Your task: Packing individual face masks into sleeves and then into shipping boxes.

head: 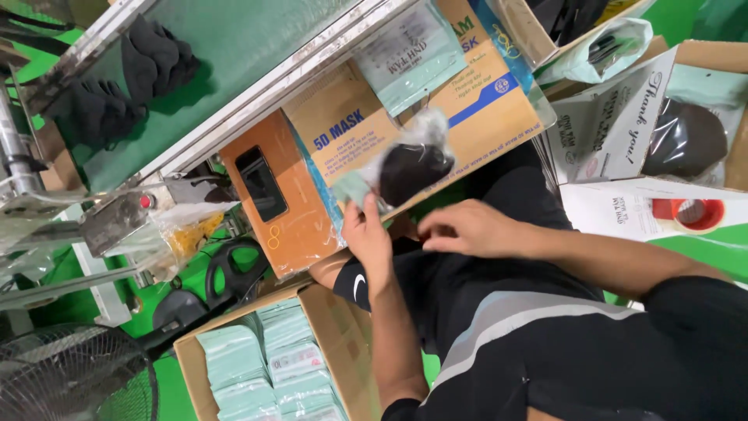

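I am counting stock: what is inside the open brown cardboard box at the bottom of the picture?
The open brown cardboard box holds rows of pale green flat packets, standing tightly. What lies beneath them is covered.

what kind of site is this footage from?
Likely a face-mask packing line. Black fabric masks lie on a green conveyor belt, an open brown cardboard carton holds stacked pale-green flat pouches, and the left hand holds a clear pouch with a black mask.
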